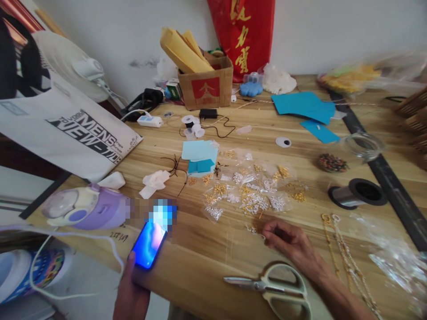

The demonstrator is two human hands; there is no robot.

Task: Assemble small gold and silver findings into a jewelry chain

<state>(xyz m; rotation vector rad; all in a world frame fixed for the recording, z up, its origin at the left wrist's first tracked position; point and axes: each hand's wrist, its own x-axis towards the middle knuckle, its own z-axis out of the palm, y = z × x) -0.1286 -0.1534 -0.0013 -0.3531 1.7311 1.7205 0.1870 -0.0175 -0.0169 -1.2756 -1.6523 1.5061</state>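
Note:
My left hand (130, 289) is at the table's front edge, closed round the lower end of a lit phone (150, 244) with a blue screen. Over the wood, my right hand (287, 238) has its thumb and fingertips pinched together beside a few small silver pieces (251, 228); what sits between the fingertips is too small to name. Behind it lie small clear bags of gold and silver beads (255, 202). Scissors (267, 282) with pale handles lie open just below my right hand. Gold and silver chains (348, 262) are to the right of my right wrist.
A purple bottle (96, 206) lies at the left, near a white bag (66, 129). Further right are a wire spool (356, 194) and a jar of dark beads (333, 162). Blue cards (303, 106) and a cardboard box (207, 86) stand or lie at the back.

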